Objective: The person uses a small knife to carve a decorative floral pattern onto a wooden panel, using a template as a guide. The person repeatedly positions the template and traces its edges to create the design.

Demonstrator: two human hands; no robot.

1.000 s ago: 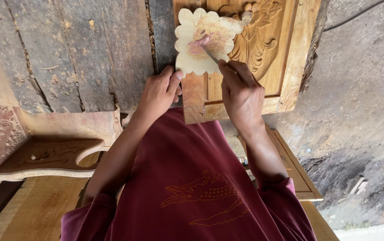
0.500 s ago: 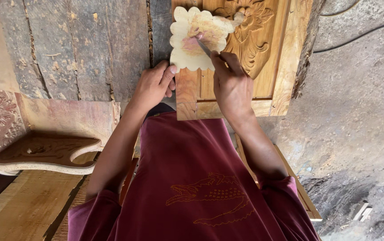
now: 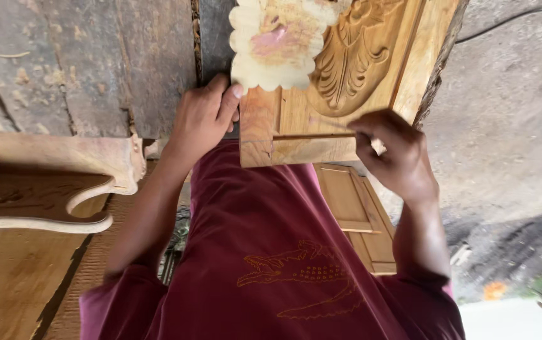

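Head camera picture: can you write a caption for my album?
Left hand steadies a carved wooden panel under a scalloped paper pattern while the right hand holds a thin tool.

I see a carved panel [image 3: 346,82] of pale, raw, matt wood, its leaf relief smooth-cut; the scalloped template [image 3: 277,44] on its top-left corner looks like thin, dull, pink-smudged card; the planks [image 3: 94,63] are grey, rough, weathered wood; my maroon shirt [image 3: 271,252] is soft matt cloth.
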